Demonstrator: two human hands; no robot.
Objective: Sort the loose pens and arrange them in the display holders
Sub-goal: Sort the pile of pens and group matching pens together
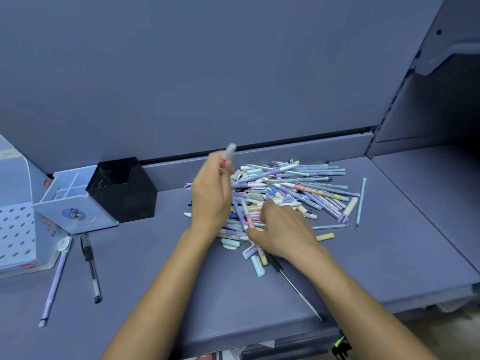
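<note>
Shelf surface, grey-blue. Centre right: pile of loose pens, pastel. Left hand grips one blurred pen, raised above the pile. Right hand on the pile's near edge, fingers curled; grip unclear. Left of centre: black mesh holder touching a pale blue divided holder. Lower left: lilac pen and black pen, lying apart.

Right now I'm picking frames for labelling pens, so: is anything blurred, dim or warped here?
Head view: the left hand and its pen are motion-blurred; the pile and right hand are fairly sharp; a blue cast throughout, the far right corner dark; shelf edges bow slightly from the wide lens.
</note>
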